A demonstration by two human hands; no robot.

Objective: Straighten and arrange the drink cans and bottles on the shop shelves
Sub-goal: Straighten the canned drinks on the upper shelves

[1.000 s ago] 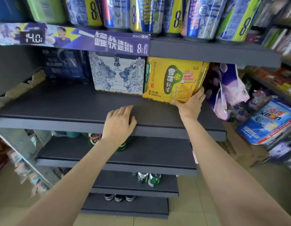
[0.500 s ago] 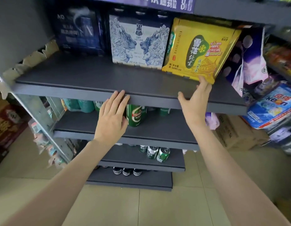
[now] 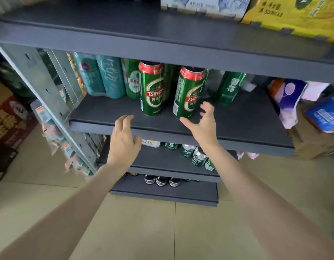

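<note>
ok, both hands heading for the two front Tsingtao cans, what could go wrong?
1. The right can leans; the right hand, spread beside its base, could tip it into the left can.
2. Both stand well forward on the shelf, so a knocked can might roll off.

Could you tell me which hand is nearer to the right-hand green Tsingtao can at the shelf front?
Right. The right hand spreads open beside the can; the left hand hovers farther left.

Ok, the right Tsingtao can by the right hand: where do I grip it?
Probably wrap the right Tsingtao can round its mid-body, coming from the open front-right where the right hand is. It stands near the shelf edge, its top tucked under the shelf above.
</note>
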